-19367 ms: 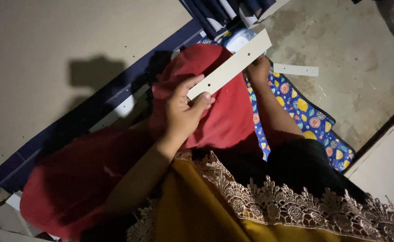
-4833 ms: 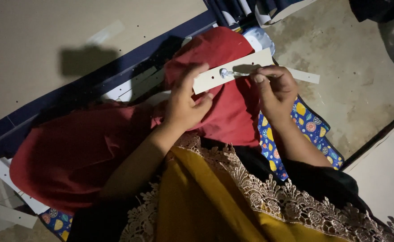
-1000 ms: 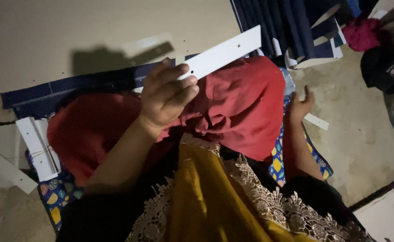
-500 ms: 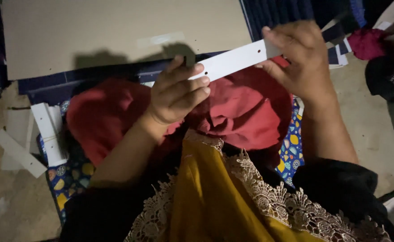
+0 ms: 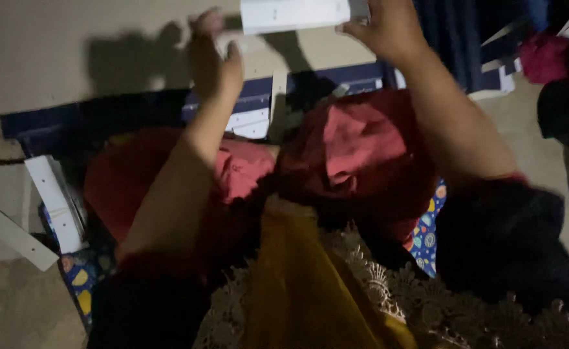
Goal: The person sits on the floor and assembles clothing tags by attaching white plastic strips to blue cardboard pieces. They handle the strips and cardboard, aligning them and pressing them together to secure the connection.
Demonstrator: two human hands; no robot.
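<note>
A white flat strip (image 5: 295, 13) is lifted to the top edge of the head view. My right hand (image 5: 388, 29) grips its right end. My left hand (image 5: 214, 50) is raised just left of the strip's other end, fingers slightly apart, and it looks free of the strip. Below my arms lies red cloth (image 5: 355, 152) over my lap, with a yellow lace-edged garment (image 5: 310, 291) in front.
A large beige board (image 5: 71, 45) lies on the floor ahead, with dark blue panels (image 5: 336, 81) along its edge. White strips (image 5: 48, 200) lie at the left on a patterned mat (image 5: 81, 278). A dark object (image 5: 566, 113) sits at the right.
Both hands have risen and moved away from my lap, carrying the white strip up to the top of the view. My left hand has come off the strip.
</note>
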